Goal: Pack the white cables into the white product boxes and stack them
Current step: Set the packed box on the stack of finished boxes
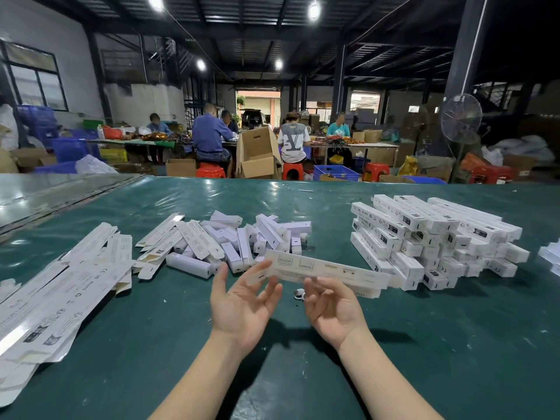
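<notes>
I hold a long white product box (327, 269) level above the green table (424, 344), its printed side facing me. My left hand (242, 301) is palm up with spread, nearly straight fingers touching the box's left end flap. My right hand (330, 310) is palm up under the box's middle, with fingers curled against its underside. A small white round item (298, 294) lies on the table between my hands. A loose heap of white cable packs and part-folded boxes (236, 241) lies just beyond my hands. Closed boxes form a stack (424, 241) at the right.
Flat unfolded box blanks (60, 286) spread over the left of the table. More white items (551, 256) show at the right edge. Beyond the table, several people sit at benches among cardboard cartons (257, 156), red stools and a standing fan (460, 118).
</notes>
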